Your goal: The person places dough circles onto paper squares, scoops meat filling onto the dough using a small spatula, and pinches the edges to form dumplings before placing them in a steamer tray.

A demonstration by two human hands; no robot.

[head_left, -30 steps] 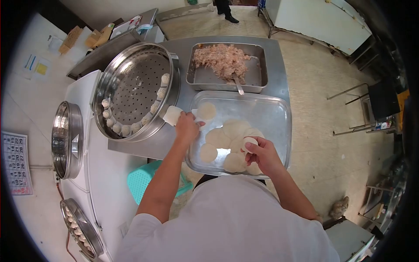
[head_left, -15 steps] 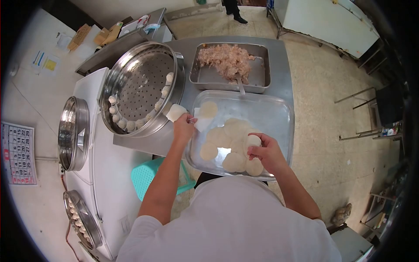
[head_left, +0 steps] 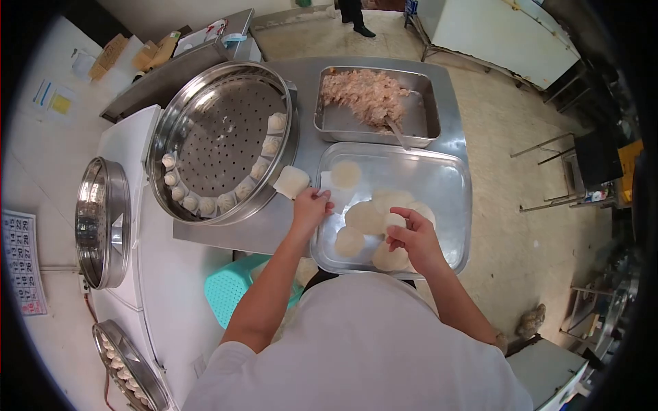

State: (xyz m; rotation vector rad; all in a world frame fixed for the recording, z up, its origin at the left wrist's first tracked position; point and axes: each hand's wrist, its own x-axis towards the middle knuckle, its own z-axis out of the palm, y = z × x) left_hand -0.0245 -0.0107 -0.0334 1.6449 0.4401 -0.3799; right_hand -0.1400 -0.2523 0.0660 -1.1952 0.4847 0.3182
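Note:
In my right hand (head_left: pixel 416 240), thumb and fingers close round a small white dumpling (head_left: pixel 395 222), held above the metal tray (head_left: pixel 445 179). Flat round dough wrappers (head_left: pixel 362 218) lie overlapping in that tray, with one wrapper (head_left: pixel 346 174) apart near the upper left corner, next to a bit of white paper (head_left: pixel 326 181). My left hand (head_left: pixel 312 207) has its fingertips pinched at the lower right corner of a stack of white paper squares (head_left: pixel 293 181), seemingly on a square's edge. The stack lies between steamer and tray.
A perforated steamer basket (head_left: pixel 223 127) holds pleated dumplings (head_left: pixel 205 205) along its rim. Behind the tray stands a deep pan of minced filling (head_left: pixel 367 96) with a spatula (head_left: pixel 397 132). More steamers (head_left: pixel 103 219) are at the left. A green stool (head_left: pixel 229 291) stands below. Someone's legs (head_left: pixel 353 14) show far back.
The view has shifted, so tray and pan appear further right. My left fingers have come in closer to the paper stack's corner. My right hand still grips the dumpling over the tray.

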